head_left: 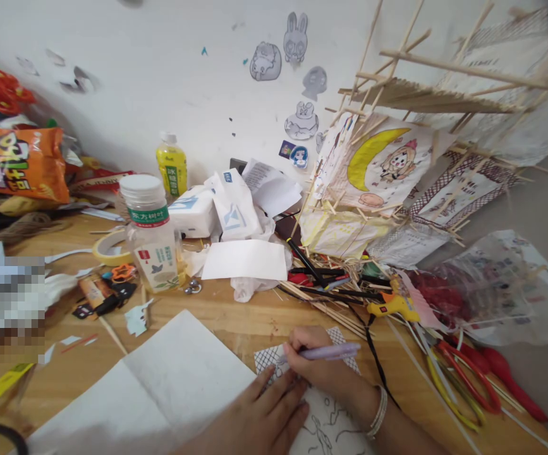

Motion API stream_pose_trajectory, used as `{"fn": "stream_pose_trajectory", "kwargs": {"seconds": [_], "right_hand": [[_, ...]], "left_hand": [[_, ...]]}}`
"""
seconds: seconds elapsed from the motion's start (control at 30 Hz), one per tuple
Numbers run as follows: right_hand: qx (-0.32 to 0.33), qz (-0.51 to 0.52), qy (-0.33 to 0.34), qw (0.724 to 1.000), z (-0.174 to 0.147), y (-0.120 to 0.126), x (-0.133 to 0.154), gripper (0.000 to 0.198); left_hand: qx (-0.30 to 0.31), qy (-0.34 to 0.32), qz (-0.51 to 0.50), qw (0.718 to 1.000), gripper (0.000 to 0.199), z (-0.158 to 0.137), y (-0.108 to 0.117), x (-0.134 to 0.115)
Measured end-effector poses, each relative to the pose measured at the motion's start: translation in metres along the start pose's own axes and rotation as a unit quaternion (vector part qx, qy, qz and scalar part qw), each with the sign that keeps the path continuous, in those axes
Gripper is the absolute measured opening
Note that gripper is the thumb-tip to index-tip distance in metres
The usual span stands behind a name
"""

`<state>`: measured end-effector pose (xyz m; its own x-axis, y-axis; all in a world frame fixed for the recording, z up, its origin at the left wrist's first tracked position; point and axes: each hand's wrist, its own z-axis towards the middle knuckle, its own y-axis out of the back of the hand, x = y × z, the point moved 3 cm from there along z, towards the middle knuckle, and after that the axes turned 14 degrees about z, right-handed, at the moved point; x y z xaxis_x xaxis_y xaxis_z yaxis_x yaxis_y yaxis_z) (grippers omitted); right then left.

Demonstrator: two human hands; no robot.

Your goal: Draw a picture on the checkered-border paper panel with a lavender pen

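The right hand [318,363] pinched a lilac pen [335,351] in its fingers over a patterned drawing [337,433]; the left hand [259,414] lay across that sheet, fingers slightly spread.

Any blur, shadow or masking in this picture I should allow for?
Head view: right hand and lavender pen slightly soft; grey shadow on the near part of the white sheet; pixelation hides a patch at left; top right corner dark.

Scuffed white wall [126,107]; wood-grain tabletop [229,317] below
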<state>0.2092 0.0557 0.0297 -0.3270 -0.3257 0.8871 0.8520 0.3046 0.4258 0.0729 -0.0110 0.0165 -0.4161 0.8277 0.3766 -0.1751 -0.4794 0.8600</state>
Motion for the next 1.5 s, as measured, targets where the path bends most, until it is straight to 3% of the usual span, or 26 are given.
{"fn": "stream_pose_trajectory", "kwargs": {"seconds": [0.6, 0.8, 0.93, 1.07, 1.23, 1.37, 1.5], "right_hand": [[-0.001, -0.009, -0.005, 1.0, 0.0, 0.002, 0.004, 0.03], [-0.035, -0.026, -0.008, 0.999, 0.0, 0.003, 0.0, 0.028], [-0.012, -0.01, -0.008, 1.0, 0.0, 0.002, -0.001, 0.028], [-0.052, -0.048, -0.017, 0.997, 0.001, 0.004, -0.004, 0.03], [-0.04, -0.038, -0.019, 0.998, 0.001, 0.002, -0.006, 0.029], [-0.076, -0.06, -0.037, 0.995, 0.001, 0.004, -0.006, 0.031], [-0.051, -0.023, -0.025, 0.998, 0.002, 0.003, -0.006, 0.03]], "left_hand": [[-0.008, 0.006, -0.009, 1.0, 0.037, -0.001, -0.001, -0.001], [-0.006, 0.007, -0.004, 1.0, 0.036, 0.0, 0.0, -0.002], [-0.016, 0.006, -0.007, 1.0, 0.036, 0.0, -0.001, -0.001], [-0.013, 0.009, -0.013, 1.0, 0.035, 0.0, -0.001, 0.0], [-0.005, 0.008, -0.01, 1.0, 0.036, -0.001, 0.002, 0.001], [-0.001, 0.016, -0.026, 1.0, 0.036, -0.001, 0.006, 0.002], [0.007, 0.021, -0.048, 0.999, 0.035, -0.001, 0.006, 0.004]]}}
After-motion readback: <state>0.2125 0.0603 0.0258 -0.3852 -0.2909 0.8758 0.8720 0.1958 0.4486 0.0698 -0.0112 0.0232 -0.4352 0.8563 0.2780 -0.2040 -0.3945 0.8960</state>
